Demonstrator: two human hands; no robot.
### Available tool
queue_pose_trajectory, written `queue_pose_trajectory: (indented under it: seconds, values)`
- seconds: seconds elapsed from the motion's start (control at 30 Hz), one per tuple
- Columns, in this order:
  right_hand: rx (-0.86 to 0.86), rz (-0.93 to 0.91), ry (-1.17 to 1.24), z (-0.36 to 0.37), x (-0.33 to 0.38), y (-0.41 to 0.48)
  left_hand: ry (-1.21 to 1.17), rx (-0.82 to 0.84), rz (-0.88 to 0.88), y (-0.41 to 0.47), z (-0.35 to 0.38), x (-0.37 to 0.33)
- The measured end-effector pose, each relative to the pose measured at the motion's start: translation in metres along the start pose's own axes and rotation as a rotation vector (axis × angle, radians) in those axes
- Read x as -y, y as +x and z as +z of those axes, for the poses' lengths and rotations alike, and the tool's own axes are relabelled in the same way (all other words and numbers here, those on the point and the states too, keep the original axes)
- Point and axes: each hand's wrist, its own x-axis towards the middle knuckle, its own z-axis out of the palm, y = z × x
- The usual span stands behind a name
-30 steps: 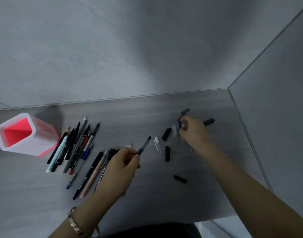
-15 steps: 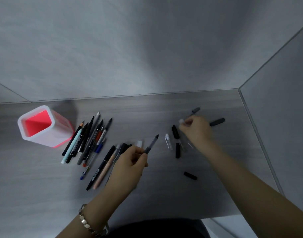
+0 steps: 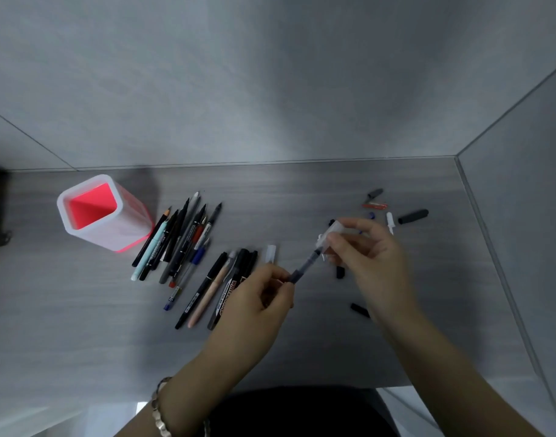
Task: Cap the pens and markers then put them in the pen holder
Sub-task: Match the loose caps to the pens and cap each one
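My left hand (image 3: 260, 298) grips a dark translucent pen (image 3: 303, 267) that points up and to the right. My right hand (image 3: 369, 252) pinches a clear cap (image 3: 330, 236) right at the pen's tip; how far it is seated I cannot tell. A white pen holder with a pink inside (image 3: 90, 186) stands at the left, tilted in view. Beside it lies a fan of several uncapped pens (image 3: 182, 238). A second group of markers (image 3: 226, 285) lies just left of my left hand.
Loose caps are scattered at the right: a black one (image 3: 413, 216), a grey one (image 3: 375, 193), a red one (image 3: 374, 205), a white one (image 3: 390, 220), a clear one (image 3: 271, 253), a black one (image 3: 359, 309). Grey walls close the desk at the back and right.
My right hand picked a clear cap from the scattered caps and brought it left to the pen's tip. My left hand stayed on the pen and raised it slightly.
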Motion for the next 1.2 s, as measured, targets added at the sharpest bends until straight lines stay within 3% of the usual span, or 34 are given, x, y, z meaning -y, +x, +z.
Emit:
queue_pose_trajectory:
  seconds: [0.27,0.4,0.47,0.53,0.63,0.73,0.87,1.03,1.2]
  values:
    - [-0.010,0.052,0.120,0.010,-0.012,-0.028,-0.006,0.008,0.026,-0.015,-0.003,0.004]
    - [0.014,0.048,0.144,0.019,-0.016,-0.031,-0.516,0.146,-0.296,-0.020,-0.008,0.001]
    - [0.053,0.083,0.117,0.022,-0.020,-0.030,-0.610,0.192,-0.370,-0.022,-0.013,0.003]
    - [0.110,0.127,0.031,0.024,-0.026,-0.026,-0.362,0.130,-0.281,-0.019,-0.019,0.015]
    - [0.165,0.173,-0.114,0.024,-0.035,-0.021,0.202,-0.198,-0.044,-0.003,-0.038,0.049]
    - [0.171,0.192,-0.233,0.018,-0.045,-0.015,0.446,-0.406,-0.049,0.011,-0.060,0.080]
    - [0.204,0.206,-0.363,0.006,-0.052,-0.010,0.618,-0.396,-0.099,0.028,-0.066,0.107]
    - [0.137,0.199,-0.362,-0.009,-0.056,-0.005,0.836,-0.448,-0.033,0.045,-0.073,0.104]
    - [0.039,0.182,-0.488,-0.038,-0.061,0.012,1.042,-0.310,-0.123,0.060,-0.078,0.104]
